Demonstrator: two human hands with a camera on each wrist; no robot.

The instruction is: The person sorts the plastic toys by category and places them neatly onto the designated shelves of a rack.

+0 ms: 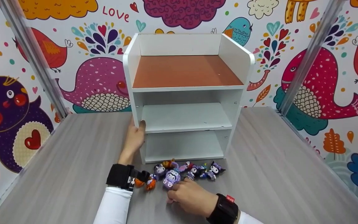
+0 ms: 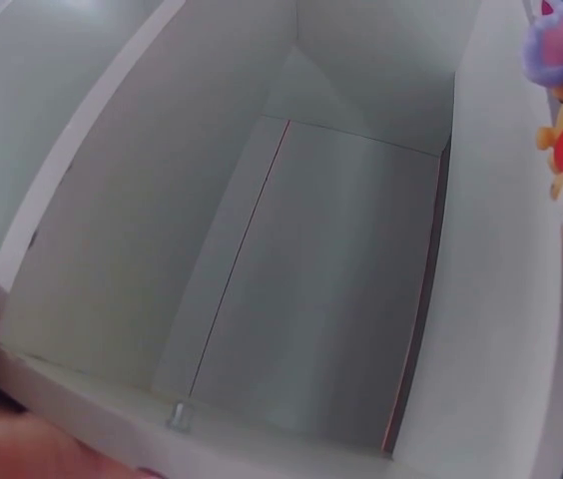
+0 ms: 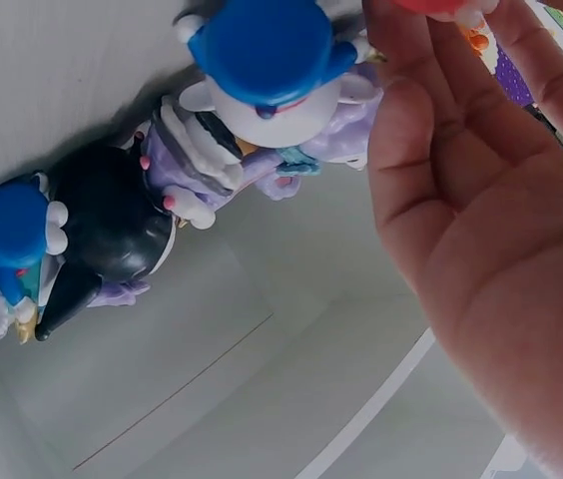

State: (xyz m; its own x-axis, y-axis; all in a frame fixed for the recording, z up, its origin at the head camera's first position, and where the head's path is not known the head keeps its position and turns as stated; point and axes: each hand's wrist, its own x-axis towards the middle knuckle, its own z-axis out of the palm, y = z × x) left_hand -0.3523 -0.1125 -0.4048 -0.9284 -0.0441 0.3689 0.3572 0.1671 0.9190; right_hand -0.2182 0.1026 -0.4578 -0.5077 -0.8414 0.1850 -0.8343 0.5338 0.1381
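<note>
A white shelf unit [image 1: 186, 88] with a brown top board stands upright in the head view. My left hand [image 1: 134, 137] grips the front edge of its left side panel, thumb on the front. In the left wrist view, my left fingers [image 2: 22, 439] wrap that panel. My right hand [image 1: 193, 196] is low over the table at the front, fingertips right at a purple figurine [image 1: 171, 178]. In the right wrist view the palm shows, beside a blue-capped figurine [image 3: 267, 50] and a black-headed one [image 3: 112, 215]. Something red [image 3: 426, 4] shows by the fingertips; I cannot tell whether they hold it.
Several small figurines stand along the shelf's foot, among them a black-and-white one [image 1: 214, 170] at the right end and an orange one [image 1: 150, 183] at the left. The grey wood-grain table [image 1: 82, 168] carries everything. Cartoon-printed walls [image 1: 101, 40] with metal corner posts [image 1: 37, 59] enclose it.
</note>
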